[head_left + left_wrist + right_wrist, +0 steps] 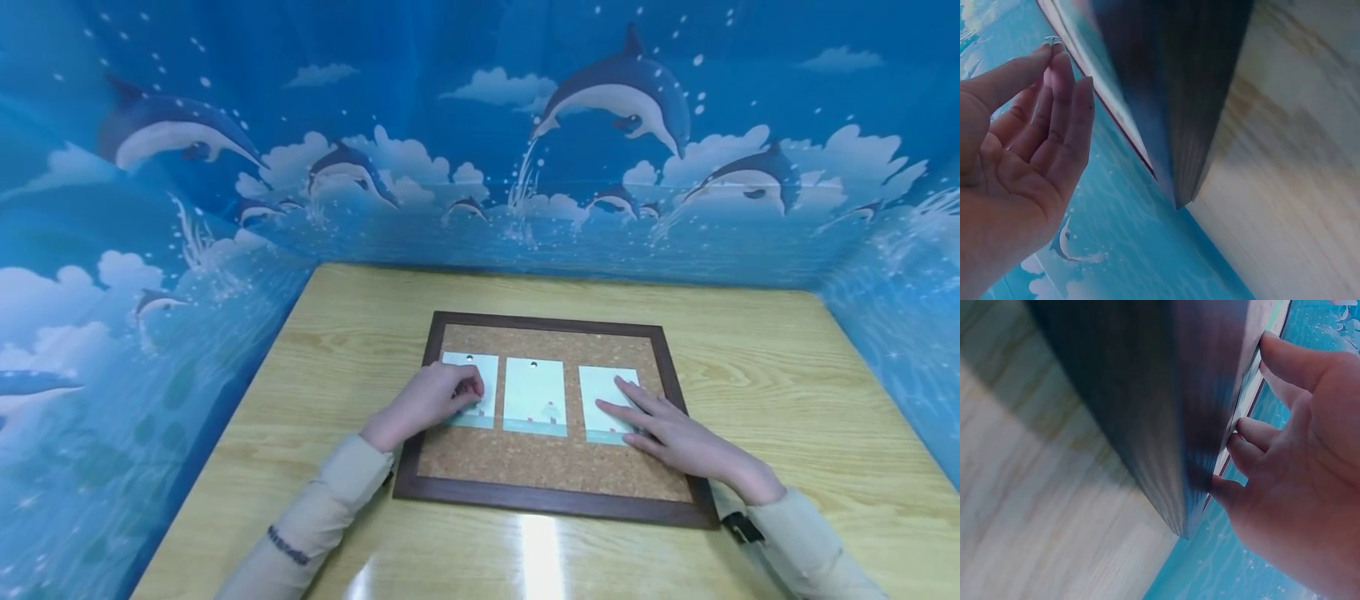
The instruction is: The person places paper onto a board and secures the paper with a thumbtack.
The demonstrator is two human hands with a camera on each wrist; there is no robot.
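A corkboard (480,458) in a dark wooden frame lies on the table with three pale cards in a row. Over the left card (480,421), my left hand (431,400) pinches a small silver thumbtack (1054,39) between thumb and forefinger; the head view hides it behind the fingers. Silver tacks show at the top of the left card and the middle card (534,392). My right hand (675,433) lies with spread fingers on the right card (600,383), covering its right side. In the right wrist view, its fingertips (1267,342) touch the board's face.
Light wood-grain table (360,333) surrounds the board on all sides. A blue curtain (420,242) printed with dolphins and clouds closes off the back, left and right. The raised frame edge (555,500) runs between both wrists at the near side.
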